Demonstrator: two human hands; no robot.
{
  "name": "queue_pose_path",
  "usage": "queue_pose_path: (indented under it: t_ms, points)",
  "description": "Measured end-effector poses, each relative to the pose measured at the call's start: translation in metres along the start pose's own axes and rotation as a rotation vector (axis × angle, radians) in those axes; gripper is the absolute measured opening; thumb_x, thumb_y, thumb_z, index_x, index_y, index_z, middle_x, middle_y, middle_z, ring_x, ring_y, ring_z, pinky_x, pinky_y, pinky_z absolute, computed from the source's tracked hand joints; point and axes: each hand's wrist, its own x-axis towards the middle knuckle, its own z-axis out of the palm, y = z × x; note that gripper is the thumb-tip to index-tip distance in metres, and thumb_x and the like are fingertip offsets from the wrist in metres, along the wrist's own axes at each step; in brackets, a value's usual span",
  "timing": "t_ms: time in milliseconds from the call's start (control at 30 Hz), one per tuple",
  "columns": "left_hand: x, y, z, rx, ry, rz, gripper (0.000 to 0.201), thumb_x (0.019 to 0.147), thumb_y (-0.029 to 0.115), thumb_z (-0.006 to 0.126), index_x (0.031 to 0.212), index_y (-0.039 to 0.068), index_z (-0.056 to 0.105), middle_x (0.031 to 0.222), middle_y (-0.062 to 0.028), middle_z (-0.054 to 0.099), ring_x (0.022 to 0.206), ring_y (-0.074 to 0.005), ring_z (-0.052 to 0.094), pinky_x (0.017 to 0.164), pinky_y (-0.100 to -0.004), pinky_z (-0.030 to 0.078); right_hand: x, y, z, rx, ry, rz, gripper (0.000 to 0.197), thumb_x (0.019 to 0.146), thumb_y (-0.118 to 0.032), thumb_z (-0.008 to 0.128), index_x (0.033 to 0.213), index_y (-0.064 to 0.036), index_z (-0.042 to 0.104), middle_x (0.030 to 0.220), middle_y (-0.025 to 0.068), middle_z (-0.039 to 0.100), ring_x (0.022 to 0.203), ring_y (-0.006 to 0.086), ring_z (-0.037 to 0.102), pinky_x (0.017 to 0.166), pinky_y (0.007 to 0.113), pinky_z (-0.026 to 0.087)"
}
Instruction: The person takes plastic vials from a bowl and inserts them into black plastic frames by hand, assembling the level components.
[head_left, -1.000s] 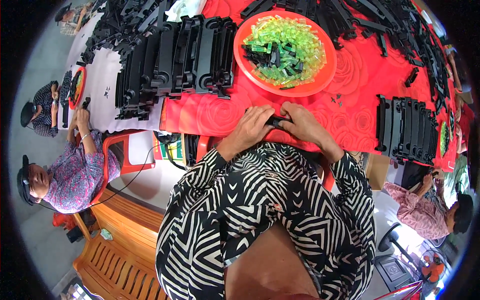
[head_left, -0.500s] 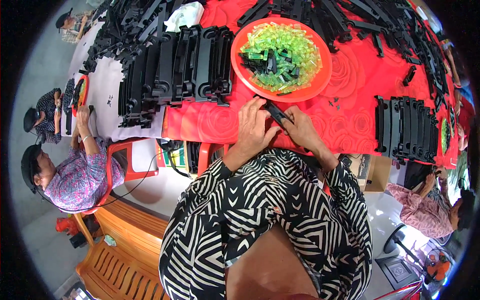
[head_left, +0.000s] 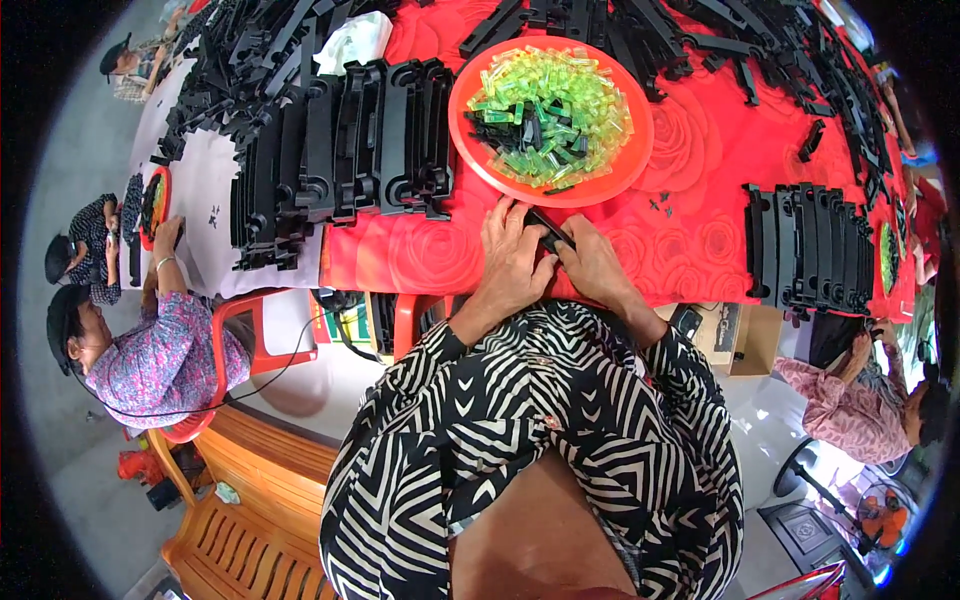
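Near the table's front edge, a long black plastic part (head_left: pixel 548 226) lies slanted between my hands. My left hand (head_left: pixel 513 254) is closed on its left side, thumb pointing in toward it. My right hand (head_left: pixel 594 262) pinches the part from the right with thumb and fingers. The fingers cover much of it, so its full shape is hidden. Just beyond my fingertips stands a red round plate (head_left: pixel 640 150), heaped with yellow-green translucent plastic pieces (head_left: pixel 560 85) and some small black pieces (head_left: pixel 530 128).
Black plastic parts (head_left: pixel 345 140) stand in a row at left, with another row (head_left: pixel 810 250) at right. Loose black parts (head_left: pixel 640 45) pile up along the back. A white crumpled bag (head_left: pixel 355 42) lies behind the left row. Co-workers sit at left (head_left: pixel 165 350) and right (head_left: pixel 850 400).
The view has shifted slightly. My right thumb and fingers have moved a little along the black part, and more of it is now covered by my hands.
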Motion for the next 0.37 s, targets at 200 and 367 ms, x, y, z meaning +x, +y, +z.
queue_pose_path:
  t_ms: [200, 367]
  points:
    - [0.0034, -0.0048, 0.0026, -0.112, 0.003, -0.059, 0.034, 0.066, 0.012, 0.071, 0.094, 0.000, 0.059, 0.137, -0.0248, 0.040, 0.131, -0.0459, 0.029, 0.106, -0.0547, 0.024, 0.0008, -0.0008, -0.0018, -0.024, -0.092, 0.038, 0.022, 0.083, -0.006, 0.058, 0.099, 0.0046, 0.047, 0.101, 0.0286, 0.055, 0.096, 0.0474, 0.054, 0.080, 0.052, 0.045]
    - [0.0017, -0.0090, 0.0060, -0.149, 0.032, -0.105, 0.033, 0.063, 0.011, 0.071, 0.092, 0.002, 0.059, 0.137, -0.0245, 0.041, 0.130, -0.0463, 0.030, 0.106, -0.0542, 0.024, 0.0008, -0.0078, -0.0014, -0.052, -0.100, 0.054, 0.024, 0.084, -0.006, 0.059, 0.100, 0.0039, 0.046, 0.100, 0.0278, 0.055, 0.096, 0.0471, 0.054, 0.080, 0.052, 0.044]
